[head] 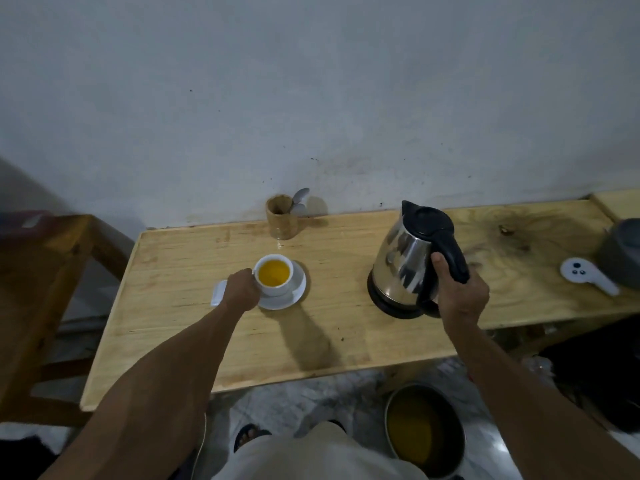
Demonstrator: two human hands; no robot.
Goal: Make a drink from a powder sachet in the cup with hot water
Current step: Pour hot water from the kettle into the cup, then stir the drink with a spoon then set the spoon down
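Pale wooden table (194, 327) sits against a scuffed grey wall (311, 98). Left hand (242, 292) pinches the cup (274, 279) of yellow drink; right hand (462, 296) is wrapped tight round the kettle (405, 261) handle.

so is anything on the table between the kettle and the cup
Nothing visible: bare tabletop lies between the kettle, held by the right hand, and the cup at the left hand.

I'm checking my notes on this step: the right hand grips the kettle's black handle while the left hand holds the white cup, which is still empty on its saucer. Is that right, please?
Not quite. The head view shows the cup already holds yellow-orange liquid. The rest stands: the right hand grips the kettle handle, the left hand is at the cup on its saucer.
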